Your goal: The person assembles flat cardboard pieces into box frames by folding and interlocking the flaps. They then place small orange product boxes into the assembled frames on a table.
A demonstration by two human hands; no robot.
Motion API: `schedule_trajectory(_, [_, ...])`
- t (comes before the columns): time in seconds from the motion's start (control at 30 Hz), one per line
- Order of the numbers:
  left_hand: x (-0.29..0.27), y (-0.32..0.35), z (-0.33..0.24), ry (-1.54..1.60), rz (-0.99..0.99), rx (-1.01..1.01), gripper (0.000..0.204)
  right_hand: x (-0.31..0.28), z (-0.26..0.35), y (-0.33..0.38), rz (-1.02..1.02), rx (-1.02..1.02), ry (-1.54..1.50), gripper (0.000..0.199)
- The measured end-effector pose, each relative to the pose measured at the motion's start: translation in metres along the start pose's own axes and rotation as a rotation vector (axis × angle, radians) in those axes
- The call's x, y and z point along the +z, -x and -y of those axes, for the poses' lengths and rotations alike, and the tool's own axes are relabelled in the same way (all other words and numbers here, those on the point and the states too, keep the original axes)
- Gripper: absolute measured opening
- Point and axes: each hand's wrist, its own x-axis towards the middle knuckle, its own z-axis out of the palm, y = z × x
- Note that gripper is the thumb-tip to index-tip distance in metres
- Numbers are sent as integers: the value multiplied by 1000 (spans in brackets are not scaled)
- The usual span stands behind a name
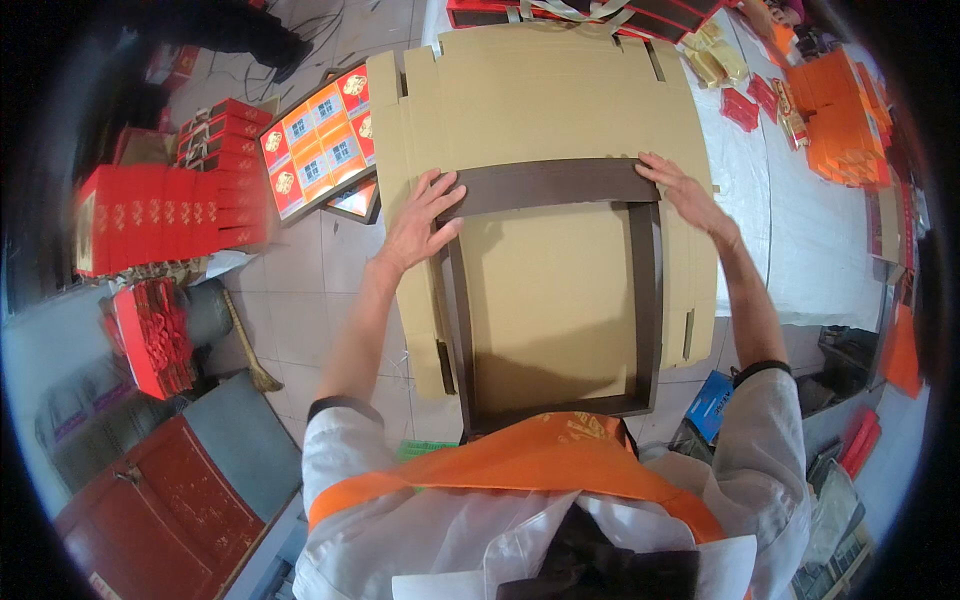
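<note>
A dark brown rectangular frame (550, 184) with upright walls lies on a flat sheet of brown cardboard (560, 95). Bare cardboard shows inside its walls. At the far left corner my left hand (412, 228) grips the frame, fingers over the far wall and thumb toward the inner side. My right hand (692, 198) holds the far right corner with its fingertips on the wall's end; its thumb is mostly hidden. The frame's near wall is close to my body, partly covered by my orange apron (560, 450).
Printed red and orange panels in a dark frame (318, 140) lie left of the cardboard. Stacked red boxes (160, 222) stand farther left, near a broom (255, 355). On the white-covered table (800, 240) at right are red packets (740, 110) and orange boxes (845, 120).
</note>
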Motion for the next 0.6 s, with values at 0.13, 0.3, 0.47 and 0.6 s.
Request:
schedule_trajectory(0.13, [8, -43, -20, -333, 246, -40, 42, -18, 7, -30, 220, 194, 12, 59])
schedule_trajectory(0.3, [54, -47, -22, -635, -97, 75, 43, 0, 19, -69, 431, 158, -33, 79])
schedule_trajectory(0.47, [84, -51, -34, -845, -276, -74, 55, -5, 14, -79, 397, 101, -2, 78])
schedule_trajectory(0.6, [68, -49, -40, -447, -132, -89, 64, 5, 15, -75, 416, 117, 29, 74])
